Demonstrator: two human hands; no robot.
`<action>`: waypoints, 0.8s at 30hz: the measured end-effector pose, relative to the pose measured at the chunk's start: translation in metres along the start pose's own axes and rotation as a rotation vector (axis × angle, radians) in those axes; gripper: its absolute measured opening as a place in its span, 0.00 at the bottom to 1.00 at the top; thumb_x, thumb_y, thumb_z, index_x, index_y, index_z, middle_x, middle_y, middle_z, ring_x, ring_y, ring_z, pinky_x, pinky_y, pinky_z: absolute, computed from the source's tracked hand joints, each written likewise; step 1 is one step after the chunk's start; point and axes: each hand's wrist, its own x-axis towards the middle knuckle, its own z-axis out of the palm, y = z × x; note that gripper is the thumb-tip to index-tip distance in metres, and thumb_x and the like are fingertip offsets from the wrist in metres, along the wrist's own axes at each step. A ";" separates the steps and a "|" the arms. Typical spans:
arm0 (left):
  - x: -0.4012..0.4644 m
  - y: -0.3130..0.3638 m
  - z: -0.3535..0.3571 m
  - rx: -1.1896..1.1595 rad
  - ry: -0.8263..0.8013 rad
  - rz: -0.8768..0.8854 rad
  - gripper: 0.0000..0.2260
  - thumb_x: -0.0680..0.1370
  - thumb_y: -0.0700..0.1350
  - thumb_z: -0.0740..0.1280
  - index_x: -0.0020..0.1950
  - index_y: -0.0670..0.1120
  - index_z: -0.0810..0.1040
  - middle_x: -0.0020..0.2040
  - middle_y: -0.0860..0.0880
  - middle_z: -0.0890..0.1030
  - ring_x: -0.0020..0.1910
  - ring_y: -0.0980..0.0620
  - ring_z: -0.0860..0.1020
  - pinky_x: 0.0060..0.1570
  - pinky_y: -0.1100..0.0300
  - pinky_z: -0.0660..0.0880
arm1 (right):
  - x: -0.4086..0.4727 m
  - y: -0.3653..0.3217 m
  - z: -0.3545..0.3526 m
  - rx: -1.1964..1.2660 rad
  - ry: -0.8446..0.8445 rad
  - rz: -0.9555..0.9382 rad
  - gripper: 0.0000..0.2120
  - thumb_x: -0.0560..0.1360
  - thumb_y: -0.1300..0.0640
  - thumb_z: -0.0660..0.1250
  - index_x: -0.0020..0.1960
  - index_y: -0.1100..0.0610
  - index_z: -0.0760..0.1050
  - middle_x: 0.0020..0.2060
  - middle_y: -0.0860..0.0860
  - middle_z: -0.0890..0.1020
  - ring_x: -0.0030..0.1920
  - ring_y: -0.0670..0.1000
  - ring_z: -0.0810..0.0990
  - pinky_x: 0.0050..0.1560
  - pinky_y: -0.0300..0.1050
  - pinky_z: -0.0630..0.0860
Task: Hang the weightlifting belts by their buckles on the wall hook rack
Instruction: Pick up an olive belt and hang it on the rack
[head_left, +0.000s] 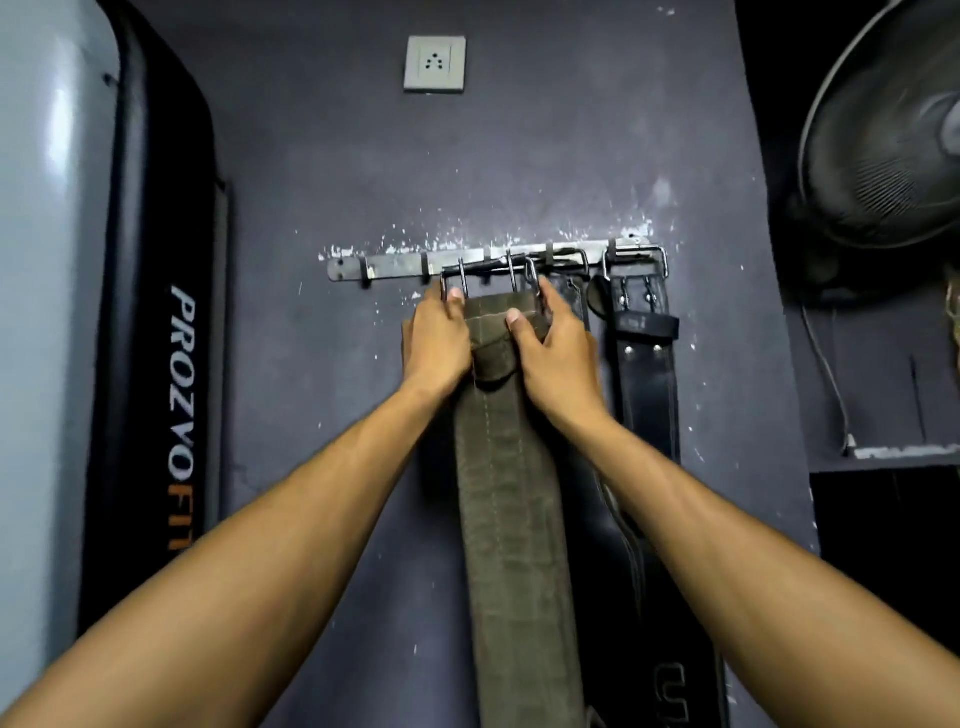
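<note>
A metal hook rack (395, 265) is screwed to the dark grey wall. An olive-green belt (511, 493) hangs down the middle, its steel buckle (488, 275) up at the rack's hooks. My left hand (436, 343) grips the belt's top left edge just under the buckle. My right hand (556, 353) grips the top right edge, fingers by the buckle frame. A black leather belt (647, 374) hangs by its buckle from the rack's right end. Another black belt (623, 571) hangs between them, partly hidden behind the green one.
A tall black and grey pad marked PROZVOFIT (156, 364) leans on the left. A wall socket (435, 63) sits above the rack. A fan (883, 130) stands at the upper right, with a dark shelf (904, 452) and cable below it.
</note>
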 end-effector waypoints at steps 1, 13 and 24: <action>0.019 0.000 0.003 -0.014 0.001 0.018 0.19 0.87 0.49 0.55 0.74 0.42 0.72 0.67 0.40 0.81 0.68 0.37 0.76 0.62 0.53 0.71 | 0.017 0.000 0.007 -0.016 0.027 -0.021 0.27 0.81 0.50 0.68 0.78 0.56 0.69 0.50 0.51 0.87 0.47 0.43 0.78 0.48 0.37 0.72; 0.087 -0.042 0.050 0.009 -0.094 0.087 0.25 0.86 0.53 0.55 0.83 0.56 0.56 0.75 0.42 0.75 0.72 0.36 0.74 0.69 0.49 0.70 | 0.066 0.047 0.036 -0.094 0.057 0.021 0.28 0.82 0.49 0.68 0.79 0.56 0.68 0.69 0.53 0.81 0.67 0.48 0.79 0.54 0.31 0.72; -0.039 -0.106 0.067 -0.223 -0.071 -0.049 0.15 0.86 0.54 0.58 0.57 0.44 0.76 0.57 0.40 0.84 0.57 0.38 0.81 0.55 0.49 0.77 | -0.040 0.085 0.045 -0.055 0.058 0.067 0.10 0.84 0.52 0.65 0.57 0.59 0.78 0.51 0.55 0.88 0.55 0.60 0.85 0.56 0.58 0.79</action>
